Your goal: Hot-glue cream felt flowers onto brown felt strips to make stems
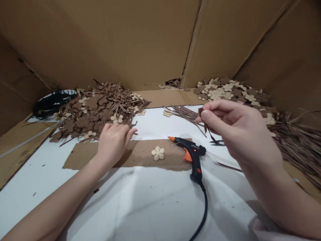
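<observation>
My left hand [113,142] reaches to the front edge of a pile of brown and cream flower cutouts [92,107]; its fingers are bent, and whatever they may hold is hidden. Raised at the right, my right hand [225,122] pinches a small dark brown piece [201,112] with thin strips hanging down. One cream flower [157,153] lies on a cardboard strip [140,154] between the hands. Beside it a black and orange glue gun [194,154] rests with its orange tip on the cardboard, its red light lit.
Thin brown strips [184,115] and dark snips [217,143] lie near my right hand. More flowers [225,90] and bundled strips [298,147] are at the right. Black wire [47,105] sits back left. Cardboard walls [112,43] surround the white surface [140,201]; a cable [206,207] runs forward.
</observation>
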A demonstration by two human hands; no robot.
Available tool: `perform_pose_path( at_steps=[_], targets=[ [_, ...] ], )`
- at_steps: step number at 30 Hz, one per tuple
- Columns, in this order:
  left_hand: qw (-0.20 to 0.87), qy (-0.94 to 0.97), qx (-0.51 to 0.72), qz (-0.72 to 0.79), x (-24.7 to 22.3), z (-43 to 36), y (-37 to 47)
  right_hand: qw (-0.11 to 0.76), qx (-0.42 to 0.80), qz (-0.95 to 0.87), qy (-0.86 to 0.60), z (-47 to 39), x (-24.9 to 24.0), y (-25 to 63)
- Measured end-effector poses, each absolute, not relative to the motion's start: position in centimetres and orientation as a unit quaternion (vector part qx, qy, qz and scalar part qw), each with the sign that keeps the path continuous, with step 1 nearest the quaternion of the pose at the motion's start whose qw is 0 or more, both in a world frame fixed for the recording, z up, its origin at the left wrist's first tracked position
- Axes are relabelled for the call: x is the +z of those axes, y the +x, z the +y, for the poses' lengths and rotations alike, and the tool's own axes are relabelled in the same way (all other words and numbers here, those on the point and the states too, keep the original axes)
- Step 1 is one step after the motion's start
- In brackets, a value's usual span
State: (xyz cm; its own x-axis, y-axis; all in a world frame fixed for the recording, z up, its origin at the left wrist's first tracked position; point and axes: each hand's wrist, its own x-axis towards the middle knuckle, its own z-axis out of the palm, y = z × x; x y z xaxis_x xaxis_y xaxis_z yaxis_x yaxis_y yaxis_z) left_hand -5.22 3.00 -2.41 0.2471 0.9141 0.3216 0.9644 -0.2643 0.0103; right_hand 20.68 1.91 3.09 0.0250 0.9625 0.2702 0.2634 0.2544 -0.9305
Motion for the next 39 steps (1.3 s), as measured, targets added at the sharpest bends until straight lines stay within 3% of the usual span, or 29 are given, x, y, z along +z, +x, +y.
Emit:
perform_pose_path(
  at_steps=[5, 8, 15, 28, 39],
  targets=[
    [-0.156, -0.804, -0.142, -0.556, -3.4, 1.6, -3.2, 0.486, 0.376, -0.62, -0.488, 1.8, 2.9, 20.4],
    [-0.243, -0.812, -0.107, -0.519, -4.1, 1.0, -2.4, 0.463, 0.39, -0.632, -0.483, 1.7, 2.6, 20.0],
    [-0.268, -0.817, -0.124, -0.496, -5.9, 0.8, -1.6, 0.406, 0.421, -0.643, -0.495, 1.6, 2.2, 19.2],
    [-0.355, -0.712, -0.212, -0.568, -5.2, 0.4, -1.5, 0.239, 0.475, -0.695, -0.484, 1.9, -0.2, 18.0],
    [-0.558, -0.511, -0.32, -0.57, -1.9, -0.2, -0.9, 0.257, 0.413, -0.753, -0.442, 1.6, -2.2, 17.2]
  ],
)
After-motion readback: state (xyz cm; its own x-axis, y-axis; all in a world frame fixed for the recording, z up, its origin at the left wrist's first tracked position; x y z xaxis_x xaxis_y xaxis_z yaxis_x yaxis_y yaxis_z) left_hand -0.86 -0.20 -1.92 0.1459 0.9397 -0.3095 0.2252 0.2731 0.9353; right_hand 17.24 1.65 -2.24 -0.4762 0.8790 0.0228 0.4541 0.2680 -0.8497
